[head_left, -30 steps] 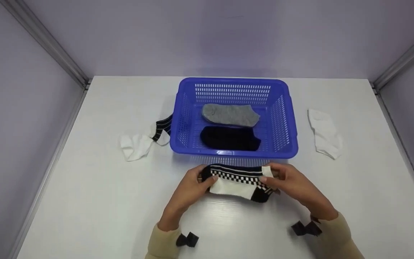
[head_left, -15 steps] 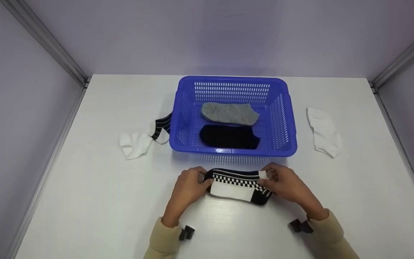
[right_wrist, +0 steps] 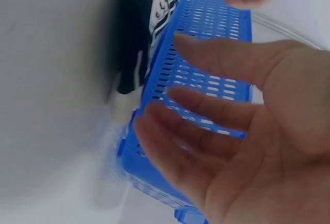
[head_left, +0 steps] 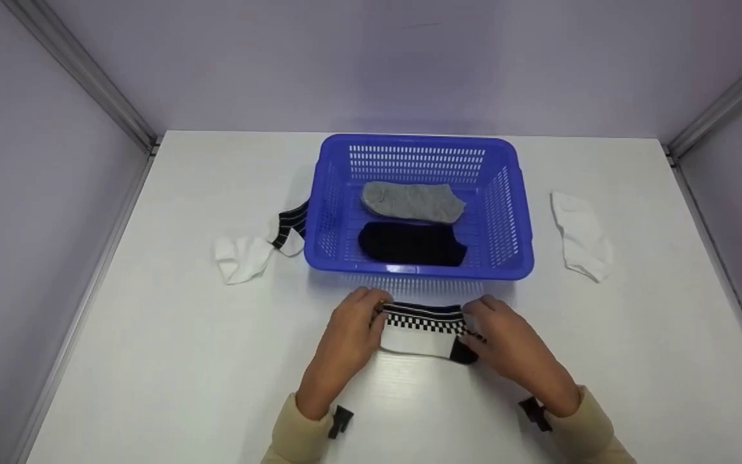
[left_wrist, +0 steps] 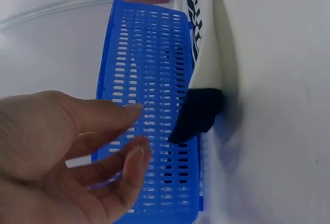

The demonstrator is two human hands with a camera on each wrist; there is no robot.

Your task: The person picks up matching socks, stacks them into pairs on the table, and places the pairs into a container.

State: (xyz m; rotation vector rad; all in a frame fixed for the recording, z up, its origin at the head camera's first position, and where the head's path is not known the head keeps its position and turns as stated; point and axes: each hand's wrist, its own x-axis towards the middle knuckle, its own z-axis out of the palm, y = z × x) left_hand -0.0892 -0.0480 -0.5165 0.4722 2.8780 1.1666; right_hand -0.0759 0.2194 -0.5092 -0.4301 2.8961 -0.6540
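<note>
A black-and-white sock (head_left: 417,341) with a checkered band lies flat on the white table, just in front of the blue basket. Over its left end hovers my left hand (head_left: 349,330), and in the left wrist view the thumb and fingers are parted and clear of the sock's black end (left_wrist: 198,111). At the other end is my right hand (head_left: 511,336). Its thumb and fingers are spread in the right wrist view, with nothing between them and the sock (right_wrist: 135,33) beside the fingertips. Both hands partly cover the sock's ends in the head view.
The blue basket (head_left: 419,271) holds a grey sock (head_left: 413,202) and a black sock (head_left: 409,243) side by side. White socks lie on the table (head_left: 171,361): one crumpled sock (head_left: 242,258) beside a striped sock (head_left: 292,229) at left, another white sock (head_left: 580,237) at right.
Both hands held the checkered sock by its ends, lowered it onto the table, and have now let go. The hands have come slightly inward over its ends.
</note>
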